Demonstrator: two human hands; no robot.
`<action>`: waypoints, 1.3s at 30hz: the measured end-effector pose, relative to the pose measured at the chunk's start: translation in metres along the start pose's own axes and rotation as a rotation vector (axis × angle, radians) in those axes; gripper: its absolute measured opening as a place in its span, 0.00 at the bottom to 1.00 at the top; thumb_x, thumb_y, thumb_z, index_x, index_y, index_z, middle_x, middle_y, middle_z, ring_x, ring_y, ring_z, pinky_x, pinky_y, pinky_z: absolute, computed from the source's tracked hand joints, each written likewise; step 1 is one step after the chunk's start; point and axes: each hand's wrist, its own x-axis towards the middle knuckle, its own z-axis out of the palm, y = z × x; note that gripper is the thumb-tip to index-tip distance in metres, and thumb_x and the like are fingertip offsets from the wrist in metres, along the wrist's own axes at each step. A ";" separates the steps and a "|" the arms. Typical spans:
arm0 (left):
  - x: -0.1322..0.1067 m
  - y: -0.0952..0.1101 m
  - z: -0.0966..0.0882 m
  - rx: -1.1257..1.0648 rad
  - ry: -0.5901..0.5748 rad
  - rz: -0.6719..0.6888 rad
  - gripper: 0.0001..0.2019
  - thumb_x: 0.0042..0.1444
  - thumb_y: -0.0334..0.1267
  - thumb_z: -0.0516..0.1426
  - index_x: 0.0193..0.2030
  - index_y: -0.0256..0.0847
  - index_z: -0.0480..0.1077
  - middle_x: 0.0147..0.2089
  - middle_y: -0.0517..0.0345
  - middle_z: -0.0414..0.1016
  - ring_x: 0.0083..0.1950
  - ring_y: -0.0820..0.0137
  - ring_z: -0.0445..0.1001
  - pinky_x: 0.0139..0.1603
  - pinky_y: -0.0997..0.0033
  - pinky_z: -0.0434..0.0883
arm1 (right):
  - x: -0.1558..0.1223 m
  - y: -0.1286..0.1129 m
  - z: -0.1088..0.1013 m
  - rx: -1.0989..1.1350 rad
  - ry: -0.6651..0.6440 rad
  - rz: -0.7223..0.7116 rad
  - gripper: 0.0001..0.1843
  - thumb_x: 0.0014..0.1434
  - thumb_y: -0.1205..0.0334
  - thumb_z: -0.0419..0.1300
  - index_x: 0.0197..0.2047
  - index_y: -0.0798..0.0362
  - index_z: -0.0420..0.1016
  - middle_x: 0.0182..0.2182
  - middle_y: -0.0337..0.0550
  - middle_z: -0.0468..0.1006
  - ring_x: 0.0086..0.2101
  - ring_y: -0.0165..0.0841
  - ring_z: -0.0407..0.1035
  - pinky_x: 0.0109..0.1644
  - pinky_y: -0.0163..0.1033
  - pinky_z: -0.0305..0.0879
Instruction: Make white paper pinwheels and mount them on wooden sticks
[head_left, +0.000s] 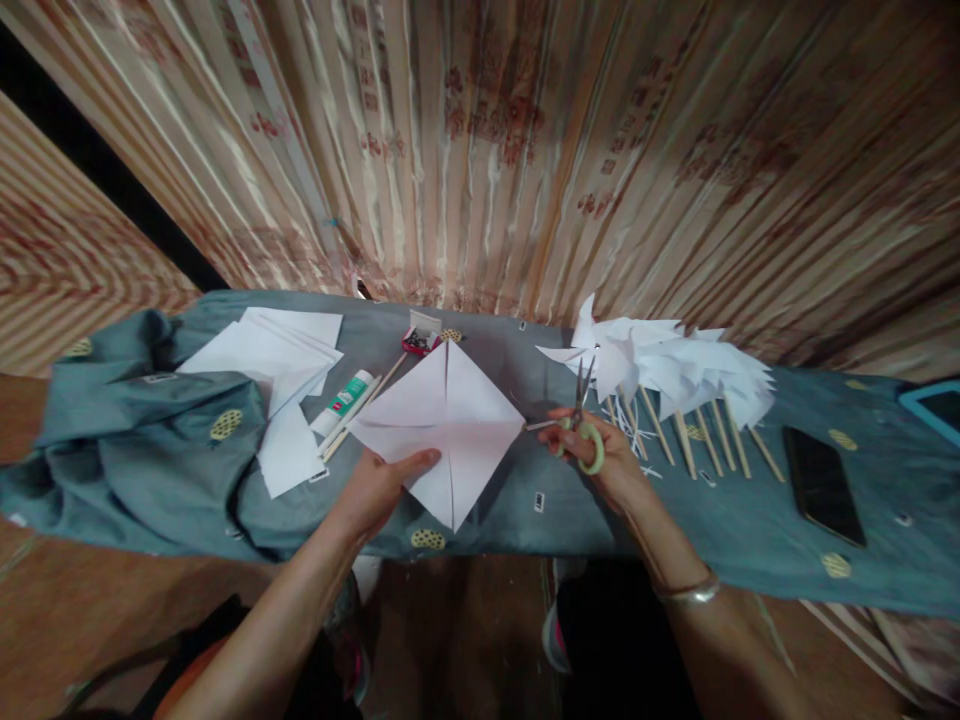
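Observation:
My left hand (386, 485) grips a square white sheet of paper (480, 440), thumb on top and fingers underneath. The sheet is turned corner-up, with slits or creases running from its corners towards the middle. In my right hand (600, 455) is a pair of scissors (589, 435) with pale green handles, its blades pointing up and away from the sheet. The right fingertips are near the sheet's right corner, where a thin white sliver shows; I cannot tell whether they touch the corner. Left of the sheet lie a glue stick (346, 402) and thin wooden sticks (375, 400).
Several white paper pinwheels (667, 365) on sticks lie at the right, with paper scraps (637, 435) beside them. A black phone (823, 485) rests further right. Loose paper sheets (262, 350) lie at the left. A small open box (421, 333) of pins stands behind the square sheet.

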 end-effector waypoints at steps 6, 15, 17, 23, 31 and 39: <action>-0.013 -0.013 0.004 0.103 -0.154 -0.156 0.32 0.29 0.35 0.72 0.46 0.35 0.73 0.49 0.44 0.79 0.48 0.52 0.78 0.52 0.53 0.73 | 0.008 -0.001 0.013 -0.038 -0.131 0.098 0.23 0.34 0.61 0.75 0.36 0.52 0.77 0.27 0.34 0.79 0.26 0.28 0.71 0.30 0.33 0.65; -0.009 -0.003 0.004 -0.247 -0.259 -0.196 0.27 0.39 0.58 0.67 0.41 0.39 0.75 0.46 0.48 0.80 0.56 0.50 0.73 0.56 0.53 0.70 | 0.007 0.014 0.041 0.178 0.021 0.114 0.22 0.32 0.58 0.75 0.33 0.52 0.77 0.25 0.35 0.80 0.23 0.28 0.70 0.28 0.34 0.66; -0.007 -0.006 0.005 -0.327 -0.317 -0.164 0.27 0.42 0.60 0.64 0.43 0.42 0.75 0.50 0.51 0.78 0.62 0.52 0.67 0.59 0.52 0.67 | 0.010 0.019 0.049 0.223 0.125 0.066 0.21 0.33 0.57 0.74 0.33 0.52 0.76 0.26 0.35 0.80 0.24 0.29 0.70 0.30 0.35 0.67; -0.009 -0.021 0.022 -0.217 -0.314 -0.035 0.26 0.40 0.47 0.69 0.48 0.43 0.73 0.55 0.53 0.76 0.63 0.52 0.66 0.61 0.52 0.65 | 0.014 0.025 0.075 0.174 0.176 0.044 0.22 0.35 0.54 0.73 0.35 0.51 0.72 0.26 0.35 0.80 0.27 0.32 0.72 0.33 0.38 0.69; -0.005 -0.026 0.028 -0.024 0.038 0.065 0.20 0.41 0.39 0.68 0.44 0.40 0.74 0.47 0.49 0.80 0.52 0.55 0.76 0.60 0.54 0.67 | 0.005 0.019 0.092 0.062 0.023 0.065 0.24 0.37 0.48 0.72 0.34 0.50 0.71 0.24 0.35 0.77 0.24 0.31 0.70 0.28 0.37 0.68; 0.013 -0.005 0.009 0.073 0.200 0.276 0.29 0.40 0.38 0.68 0.51 0.33 0.71 0.47 0.45 0.78 0.49 0.58 0.76 0.55 0.57 0.70 | -0.023 0.022 0.076 0.076 -0.292 0.190 0.31 0.44 0.37 0.67 0.39 0.56 0.73 0.28 0.46 0.80 0.26 0.32 0.74 0.20 0.30 0.60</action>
